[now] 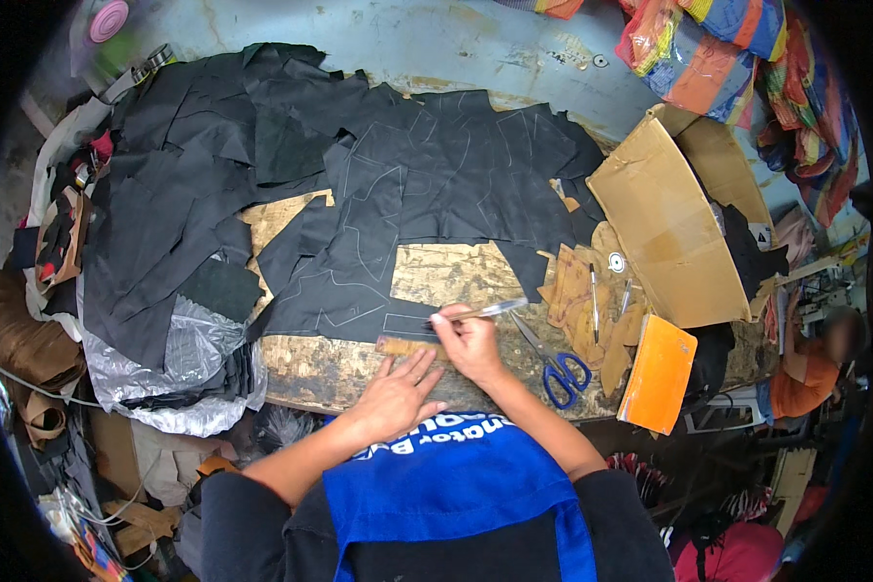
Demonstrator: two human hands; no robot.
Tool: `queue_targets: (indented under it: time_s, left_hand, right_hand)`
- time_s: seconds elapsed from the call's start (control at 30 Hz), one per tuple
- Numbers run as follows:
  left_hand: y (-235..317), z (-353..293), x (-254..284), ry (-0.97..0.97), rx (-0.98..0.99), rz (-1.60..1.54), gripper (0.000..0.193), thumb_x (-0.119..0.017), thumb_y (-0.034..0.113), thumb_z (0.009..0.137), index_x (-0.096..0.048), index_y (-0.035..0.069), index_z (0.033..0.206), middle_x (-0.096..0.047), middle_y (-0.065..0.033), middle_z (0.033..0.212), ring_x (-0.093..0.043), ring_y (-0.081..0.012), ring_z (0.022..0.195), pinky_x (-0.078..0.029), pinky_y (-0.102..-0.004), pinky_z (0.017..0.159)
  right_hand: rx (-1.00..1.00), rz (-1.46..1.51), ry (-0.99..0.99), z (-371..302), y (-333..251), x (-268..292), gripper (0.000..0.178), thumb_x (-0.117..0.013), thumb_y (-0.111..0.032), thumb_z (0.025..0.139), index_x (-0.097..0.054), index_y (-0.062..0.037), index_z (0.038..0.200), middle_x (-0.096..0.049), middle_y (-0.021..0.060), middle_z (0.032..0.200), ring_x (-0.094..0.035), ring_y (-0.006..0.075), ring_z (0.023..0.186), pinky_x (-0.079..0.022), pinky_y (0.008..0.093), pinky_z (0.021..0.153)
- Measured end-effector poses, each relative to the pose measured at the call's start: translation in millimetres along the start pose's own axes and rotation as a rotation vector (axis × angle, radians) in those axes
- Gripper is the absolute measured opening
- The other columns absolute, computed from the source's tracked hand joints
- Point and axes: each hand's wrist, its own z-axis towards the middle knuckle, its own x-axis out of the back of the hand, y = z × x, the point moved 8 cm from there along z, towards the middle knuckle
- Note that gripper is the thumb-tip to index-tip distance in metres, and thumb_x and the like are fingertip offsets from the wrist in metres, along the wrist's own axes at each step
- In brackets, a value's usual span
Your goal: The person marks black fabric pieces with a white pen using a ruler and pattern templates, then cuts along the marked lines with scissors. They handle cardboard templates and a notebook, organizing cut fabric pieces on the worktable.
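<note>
My left hand [398,390] lies with its fingers stretched out, the tips pressing on a small brown pattern piece [394,345]. That piece rests at the near edge of black leather-like sheets [436,209], which carry pale drawn outlines. A silvery pen [495,308] is gripped in my right hand [469,345], closed around it just above the sheet. A pale rectangular outline surrounds the spot by the pen; its tip is hard to make out. Scissors with blue handles [565,378] lie to the right of my right hand, blades partly open.
Brown pattern pieces [574,296] and two more pens [595,303] lie to the right. Beyond them are an orange notebook [658,373] and an open cardboard box [664,223] holding black material. Clear plastic [189,364] hangs at the left edge. Another person [803,373] is far right.
</note>
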Motion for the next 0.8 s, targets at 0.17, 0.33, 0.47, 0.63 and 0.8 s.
queue_targets:
  time_s: [0.17, 0.33, 0.47, 0.63, 0.8]
  left_hand:
    - [-8, -17, -1, 0.073, 0.068, -0.244, 0.062, -0.042, 0.045, 0.092, -0.036, 0.000, 0.135, -0.034, -0.0232, 0.140, -0.031, -0.0352, 0.131, -0.023, -0.0499, 0.107]
    - [-7, -15, 2, 0.048, 0.048, -0.238, 0.065, -0.044, 0.045, 0.091, -0.035, -0.003, 0.134, -0.035, -0.0231, 0.139, -0.031, -0.0347, 0.131, -0.027, -0.0502, 0.105]
    - [-8, -12, 4, 0.053, 0.036, -0.252, 0.065, -0.046, 0.044, 0.091, -0.035, -0.004, 0.134, -0.037, -0.0232, 0.138, -0.033, -0.0347, 0.131, -0.029, -0.0507, 0.103]
    - [-6, -12, 17, 0.109, 0.038, -0.313, 0.060, -0.051, 0.040, 0.089, -0.042, -0.003, 0.130, -0.044, -0.0226, 0.133, -0.037, -0.0339, 0.127, -0.031, -0.0448, 0.103]
    - [-56, -30, 55, 0.476, 0.244, -0.686, 0.038, -0.061, 0.027, 0.084, -0.061, -0.002, 0.109, -0.063, -0.0214, 0.103, -0.060, -0.0346, 0.102, -0.045, -0.0390, 0.089]
  right_hand:
    - [0.222, -0.198, -0.069, 8, -19, -32, 0.012, -0.065, -0.008, 0.083, -0.061, 0.0041, 0.082, -0.062, 0.0117, 0.072, -0.062, 0.0193, 0.066, -0.048, 0.0283, 0.059]
    - [0.204, -0.260, -0.071, 6, -21, -32, 0.013, -0.064, -0.008, 0.081, -0.060, 0.0035, 0.078, -0.062, 0.0150, 0.074, -0.062, 0.0297, 0.066, -0.048, 0.0341, 0.059]
    - [0.174, -0.219, -0.042, 6, -22, -29, 0.013, -0.064, -0.009, 0.081, -0.060, 0.0032, 0.078, -0.062, 0.0148, 0.072, -0.061, 0.0299, 0.063, -0.047, 0.0345, 0.057]
    - [0.154, -0.261, -0.059, 5, -21, -28, 0.013, -0.063, -0.009, 0.082, -0.062, 0.0045, 0.080, -0.064, 0.0145, 0.074, -0.064, 0.0234, 0.065, -0.048, 0.0301, 0.059]
    - [0.167, -0.219, -0.166, -11, -29, -21, 0.015, -0.062, -0.011, 0.083, -0.060, 0.0026, 0.089, -0.064, 0.0189, 0.086, -0.065, 0.0297, 0.075, -0.050, 0.0350, 0.061]
